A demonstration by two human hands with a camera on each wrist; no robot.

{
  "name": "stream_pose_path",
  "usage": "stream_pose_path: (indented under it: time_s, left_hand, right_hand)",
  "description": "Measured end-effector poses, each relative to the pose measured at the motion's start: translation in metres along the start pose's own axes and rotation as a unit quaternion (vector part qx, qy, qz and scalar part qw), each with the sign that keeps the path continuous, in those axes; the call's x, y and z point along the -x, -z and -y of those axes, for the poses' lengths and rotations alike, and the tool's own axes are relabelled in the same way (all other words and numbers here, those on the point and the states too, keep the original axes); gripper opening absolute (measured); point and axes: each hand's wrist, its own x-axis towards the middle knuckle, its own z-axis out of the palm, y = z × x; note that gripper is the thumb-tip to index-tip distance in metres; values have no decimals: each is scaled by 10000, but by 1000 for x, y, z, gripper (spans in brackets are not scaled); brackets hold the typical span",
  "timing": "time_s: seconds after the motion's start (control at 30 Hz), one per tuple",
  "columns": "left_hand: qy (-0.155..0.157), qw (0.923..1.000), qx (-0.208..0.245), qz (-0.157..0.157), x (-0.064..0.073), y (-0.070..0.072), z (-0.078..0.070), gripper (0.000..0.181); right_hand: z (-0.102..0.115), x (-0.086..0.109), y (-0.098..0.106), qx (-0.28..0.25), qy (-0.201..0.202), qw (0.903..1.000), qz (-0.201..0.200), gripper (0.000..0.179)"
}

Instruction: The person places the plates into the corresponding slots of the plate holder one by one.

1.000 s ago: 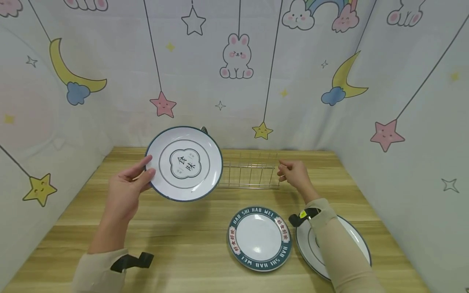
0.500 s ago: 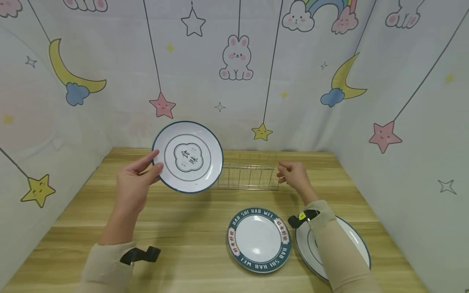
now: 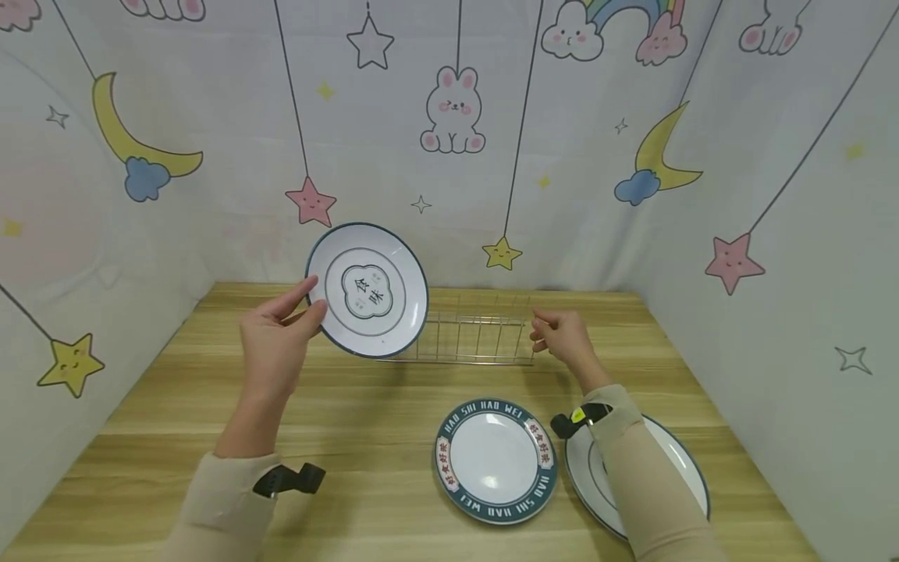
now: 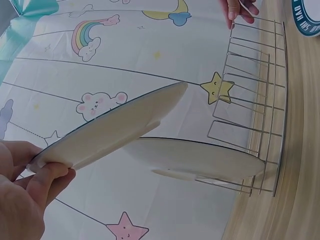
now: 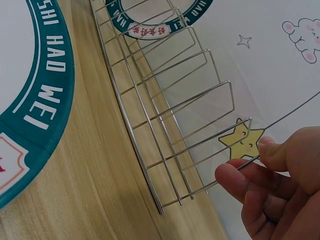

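My left hand [image 3: 277, 343] pinches a round white plate [image 3: 367, 290] by its left edge, up off the table. The plate has a blue rim and black characters in its middle, and tilts with its face towards me. Behind it is a wire plate rack [image 3: 477, 363], partly hidden in the head view. The left wrist view shows a second plate [image 4: 200, 157] standing at the rack's left end; its green lettered rim [image 5: 150, 31] appears in the right wrist view. My right hand [image 3: 565, 339] pinches the rack's right end wire between thumb and fingers.
A plate with a green lettered rim [image 3: 495, 460] lies on the wooden table [image 3: 372, 499] in front of the rack. Right of it, a larger white plate [image 3: 584, 472] lies partly under my right forearm. A cartoon-printed white curtain [image 3: 393, 172] surrounds the table's back and sides.
My left hand has carried the blue-rimmed plate to the right and slightly up, turning it a little. My right hand stays at the rack's end.
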Motion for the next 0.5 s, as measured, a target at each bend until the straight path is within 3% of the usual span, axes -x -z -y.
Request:
stream_pose_path:
  time_s: [0.23, 0.5]
  left_hand:
    - [-348, 9974, -582, -223, -2, -13, 0, 36]
    - [-583, 9940, -762, -520, -6, -24, 2, 32]
  right_hand:
    - [-2, 1, 0, -49, -49, 10000, -59, 38]
    - [-1, 0, -1, -15, -74, 9999, -81, 39]
